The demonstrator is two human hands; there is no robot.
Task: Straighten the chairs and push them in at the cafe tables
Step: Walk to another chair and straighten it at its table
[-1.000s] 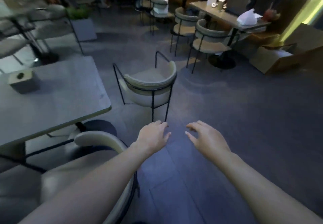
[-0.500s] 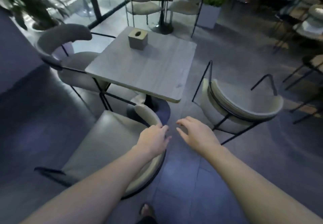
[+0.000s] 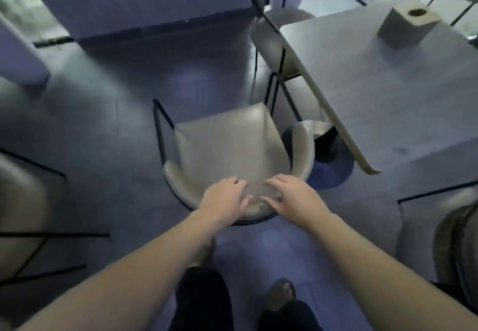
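A beige cushioned chair (image 3: 227, 147) with a curved backrest and black metal legs stands directly below me, left of the grey square table (image 3: 388, 92) and turned away from it. My left hand (image 3: 225, 201) and my right hand (image 3: 294, 198) hover side by side over the near part of the backrest, fingers spread, holding nothing. Whether they touch the backrest I cannot tell. A second chair (image 3: 279, 33) sits tucked at the table's far left side.
A square tissue box (image 3: 408, 25) rests on the table. The table's round base (image 3: 333, 167) sits right of the chair. Other chairs stand at the left edge (image 3: 20, 201) and right edge (image 3: 439, 248). A dark wall (image 3: 129, 2) runs behind. My feet (image 3: 279, 292) are below.
My view has swung left and down, so the near chair is now centred below me. Both hands have come over its backrest, still apart and holding nothing.
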